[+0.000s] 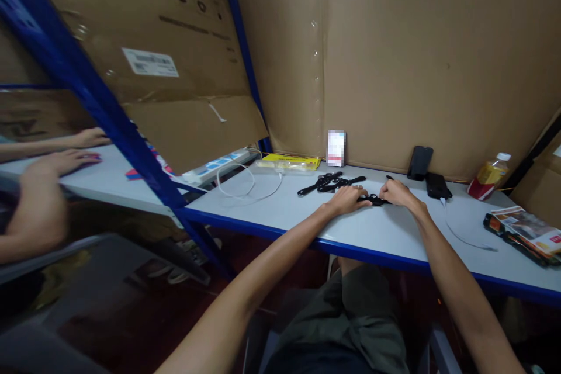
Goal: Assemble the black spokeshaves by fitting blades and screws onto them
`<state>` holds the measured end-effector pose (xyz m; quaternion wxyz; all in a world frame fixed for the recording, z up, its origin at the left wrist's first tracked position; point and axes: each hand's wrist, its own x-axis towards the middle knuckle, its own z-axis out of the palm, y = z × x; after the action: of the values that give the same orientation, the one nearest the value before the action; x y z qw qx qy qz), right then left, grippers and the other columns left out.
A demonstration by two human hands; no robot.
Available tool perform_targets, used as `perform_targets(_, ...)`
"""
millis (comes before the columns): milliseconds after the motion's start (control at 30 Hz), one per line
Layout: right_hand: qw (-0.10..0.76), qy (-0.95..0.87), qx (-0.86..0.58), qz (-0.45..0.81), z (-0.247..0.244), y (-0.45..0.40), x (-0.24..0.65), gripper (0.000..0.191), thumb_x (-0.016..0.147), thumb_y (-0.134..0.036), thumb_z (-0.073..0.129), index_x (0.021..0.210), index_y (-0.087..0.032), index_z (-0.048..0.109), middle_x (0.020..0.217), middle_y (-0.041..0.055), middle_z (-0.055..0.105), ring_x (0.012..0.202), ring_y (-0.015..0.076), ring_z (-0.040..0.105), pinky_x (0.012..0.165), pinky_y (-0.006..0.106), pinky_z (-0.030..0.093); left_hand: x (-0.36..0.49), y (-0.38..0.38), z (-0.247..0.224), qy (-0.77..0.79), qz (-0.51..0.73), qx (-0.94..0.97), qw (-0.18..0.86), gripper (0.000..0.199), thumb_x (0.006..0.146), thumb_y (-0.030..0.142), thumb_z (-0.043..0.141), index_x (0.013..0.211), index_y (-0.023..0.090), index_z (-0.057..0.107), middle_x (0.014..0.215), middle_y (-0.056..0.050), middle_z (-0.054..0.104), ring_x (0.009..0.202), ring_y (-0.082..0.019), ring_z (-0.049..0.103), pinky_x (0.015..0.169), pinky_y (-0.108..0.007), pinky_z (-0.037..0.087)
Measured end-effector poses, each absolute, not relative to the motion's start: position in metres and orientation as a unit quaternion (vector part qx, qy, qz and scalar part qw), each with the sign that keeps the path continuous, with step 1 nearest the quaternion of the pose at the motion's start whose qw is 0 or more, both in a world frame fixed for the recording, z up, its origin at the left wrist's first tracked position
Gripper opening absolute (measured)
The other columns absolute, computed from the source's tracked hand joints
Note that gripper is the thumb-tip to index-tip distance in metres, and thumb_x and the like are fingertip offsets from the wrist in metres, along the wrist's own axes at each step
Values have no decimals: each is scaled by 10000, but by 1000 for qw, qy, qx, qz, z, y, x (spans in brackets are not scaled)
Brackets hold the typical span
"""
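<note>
On the table's front half, my left hand lies low with its fingers closed on the left end of a small black piece, whose exact kind I cannot make out. My right hand is closed in a fist at the piece's other end. Above that fist pokes the tip of a thin dark stick-like thing; the rest of it is hidden by the fingers. Just left of my hands lies a loose pile of several long, glossy black pieces with rounded ends.
A phone leans on the cardboard wall. Right stand a dark phone, a black power bank with white cable, a bottle and packets. A yellow packet lies left. Another person's hands rest beyond the blue post.
</note>
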<state>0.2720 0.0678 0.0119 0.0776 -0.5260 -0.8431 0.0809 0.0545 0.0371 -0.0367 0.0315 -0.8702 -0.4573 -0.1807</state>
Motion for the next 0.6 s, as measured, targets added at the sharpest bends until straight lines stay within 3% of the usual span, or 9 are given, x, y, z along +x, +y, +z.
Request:
perform_targets(333, 59, -844, -528, 79, 16, 64, 271, 264, 794, -125, 561, 844, -142, 820, 694, 85, 729, 553, 145, 616, 537, 231, 356, 54, 36, -36, -461, -174, -869, 38, 434, 984, 576, 544, 1168, 243, 751, 1086, -76, 723, 949, -225, 705, 770, -277, 478)
perform_targets(600, 88, -839, -535, 50, 18, 60, 268, 224, 863, -230, 620, 948, -184, 823, 923, 106, 785, 814, 194, 703, 686, 226, 427, 55, 33, -33, -468, -171, -866, 36, 445, 983, 586, 538, 1169, 243, 754, 1101, -85, 722, 952, -234, 708, 779, -290, 482)
